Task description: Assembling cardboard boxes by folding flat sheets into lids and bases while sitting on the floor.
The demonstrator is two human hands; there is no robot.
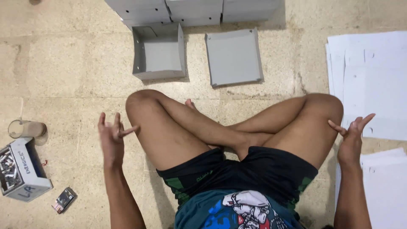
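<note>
I sit cross-legged on a speckled stone floor. My left hand (111,136) hovers empty beside my left knee, fingers spread and curled. My right hand (352,136) is also empty, fingers apart, next to my right knee and over the edge of a stack of white cardboard sheets (373,80). In front of my legs lie an open grey box bottom (159,51) and a shallow grey box lid (234,57), both apart from my hands.
Stacked grey boxes (193,10) line the far edge. At my left stand a clear cup (26,128), a small white carton filled with metal pieces (20,171) and a small dark flat object (64,199). More white sheets (383,191) lie by my right arm.
</note>
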